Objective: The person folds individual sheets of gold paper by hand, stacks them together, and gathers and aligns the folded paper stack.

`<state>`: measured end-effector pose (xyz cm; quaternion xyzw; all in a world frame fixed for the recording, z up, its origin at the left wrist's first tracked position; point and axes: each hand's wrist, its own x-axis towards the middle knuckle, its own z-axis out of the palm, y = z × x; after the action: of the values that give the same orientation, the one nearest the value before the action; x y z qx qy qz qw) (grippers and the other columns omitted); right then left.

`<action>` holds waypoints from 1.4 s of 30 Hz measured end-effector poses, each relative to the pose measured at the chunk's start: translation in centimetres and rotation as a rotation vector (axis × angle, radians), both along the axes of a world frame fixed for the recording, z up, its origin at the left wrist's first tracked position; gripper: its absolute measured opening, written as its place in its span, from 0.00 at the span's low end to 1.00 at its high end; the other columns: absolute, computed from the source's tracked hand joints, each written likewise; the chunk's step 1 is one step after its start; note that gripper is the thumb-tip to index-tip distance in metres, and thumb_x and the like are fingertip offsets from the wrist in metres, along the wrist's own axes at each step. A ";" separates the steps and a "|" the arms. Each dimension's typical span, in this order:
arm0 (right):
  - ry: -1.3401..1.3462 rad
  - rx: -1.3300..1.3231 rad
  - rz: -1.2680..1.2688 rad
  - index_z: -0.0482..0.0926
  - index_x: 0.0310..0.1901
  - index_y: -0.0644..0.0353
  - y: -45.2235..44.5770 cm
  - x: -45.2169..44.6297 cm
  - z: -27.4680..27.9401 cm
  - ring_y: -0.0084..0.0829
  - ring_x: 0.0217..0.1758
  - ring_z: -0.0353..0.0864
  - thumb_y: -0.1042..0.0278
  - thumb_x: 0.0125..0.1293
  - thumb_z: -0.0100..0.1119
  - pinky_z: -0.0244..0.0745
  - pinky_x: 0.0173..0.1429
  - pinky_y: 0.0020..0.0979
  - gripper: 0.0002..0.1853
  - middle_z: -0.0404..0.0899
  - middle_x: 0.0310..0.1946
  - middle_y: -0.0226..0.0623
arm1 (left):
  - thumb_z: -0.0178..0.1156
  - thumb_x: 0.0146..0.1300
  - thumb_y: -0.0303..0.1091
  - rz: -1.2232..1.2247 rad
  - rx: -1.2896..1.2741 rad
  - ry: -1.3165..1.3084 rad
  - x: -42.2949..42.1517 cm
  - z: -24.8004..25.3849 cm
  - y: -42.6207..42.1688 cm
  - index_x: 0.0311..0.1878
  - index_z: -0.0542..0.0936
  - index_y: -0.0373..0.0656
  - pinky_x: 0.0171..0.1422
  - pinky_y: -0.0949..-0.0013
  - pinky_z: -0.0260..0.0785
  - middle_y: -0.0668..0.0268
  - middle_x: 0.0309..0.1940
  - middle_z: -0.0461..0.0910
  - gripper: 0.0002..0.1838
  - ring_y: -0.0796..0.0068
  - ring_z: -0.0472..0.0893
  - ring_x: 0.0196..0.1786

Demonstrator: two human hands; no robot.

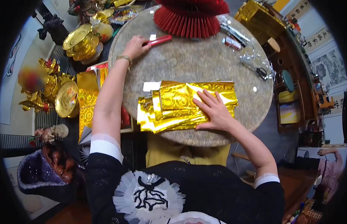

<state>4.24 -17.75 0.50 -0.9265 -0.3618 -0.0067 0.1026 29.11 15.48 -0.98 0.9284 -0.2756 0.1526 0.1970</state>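
Note:
My left hand (135,47) is closed round one end of a slim red stapler-like tool (160,40), near the far left side of the round table (143,71). Its exact kind is hard to tell. A stack of shiny gold foil paper (177,98) with embossed patterns lies at the table's near edge, its sheets overlapping unevenly. Flat on the right part of this stack rests my right hand (215,112), fingers spread. Beyond my left hand stands a red pleated paper piece (188,22), fanned out in folds.
Black-handled scissors (261,73) lie at the table's right edge, beside crumpled clear plastic (252,56) and a small box (231,43). Gold dishes (82,41) and gold ornaments (50,84) crowd the left. At lower left is a purple geode (39,171). A wooden cabinet (289,89) stands right.

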 end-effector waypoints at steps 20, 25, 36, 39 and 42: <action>-0.054 0.054 0.134 0.65 0.59 0.60 -0.4 -1.4 1.7 0.44 0.61 0.65 0.56 0.49 0.58 0.62 0.61 0.42 0.34 0.67 0.56 0.48 | 0.62 0.49 0.47 -0.226 0.256 0.130 -26.9 3.3 -11.8 0.57 0.67 0.38 0.52 0.62 0.69 0.54 0.51 0.71 0.34 0.59 0.73 0.52; -0.202 0.069 0.046 0.66 0.57 0.61 -0.5 -2.0 0.8 0.42 0.55 0.70 0.64 0.48 0.54 0.68 0.54 0.40 0.30 0.71 0.49 0.46 | 0.54 0.54 0.37 -0.222 0.307 -0.107 -26.1 2.2 -11.9 0.52 0.71 0.39 0.36 0.66 0.73 0.58 0.41 0.76 0.22 0.64 0.79 0.40; -0.222 -0.105 0.087 0.72 0.40 0.58 -0.6 1.7 4.4 0.40 0.24 0.79 0.69 0.53 0.51 0.73 0.27 0.39 0.11 0.76 0.19 0.38 | 0.54 0.55 0.36 -0.283 0.451 -0.138 -21.3 4.8 -12.0 0.25 0.75 0.44 0.23 0.61 0.70 0.62 0.17 0.76 0.07 0.62 0.78 0.20; -0.183 -0.212 -0.022 0.74 0.33 0.59 -0.3 2.9 9.6 0.40 0.23 0.79 0.67 0.55 0.54 0.72 0.27 0.41 0.07 0.77 0.20 0.38 | 0.56 0.54 0.38 -0.267 0.511 -0.023 -21.1 11.6 -12.8 0.27 0.77 0.44 0.31 0.60 0.72 0.61 0.19 0.77 0.08 0.61 0.80 0.27; -0.127 -0.200 -0.033 0.76 0.32 0.59 -0.1 3.2 14.1 0.38 0.28 0.80 0.69 0.53 0.56 0.74 0.34 0.40 0.06 0.78 0.22 0.40 | 0.59 0.52 0.40 -0.322 0.489 0.040 -20.3 14.6 -12.7 0.30 0.75 0.43 0.36 0.59 0.72 0.59 0.22 0.78 0.10 0.58 0.79 0.30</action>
<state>7.46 -17.86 14.63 -0.9356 -0.3513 -0.0308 -0.0135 8.82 2.77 13.65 0.8954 -0.4443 0.0301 -0.0058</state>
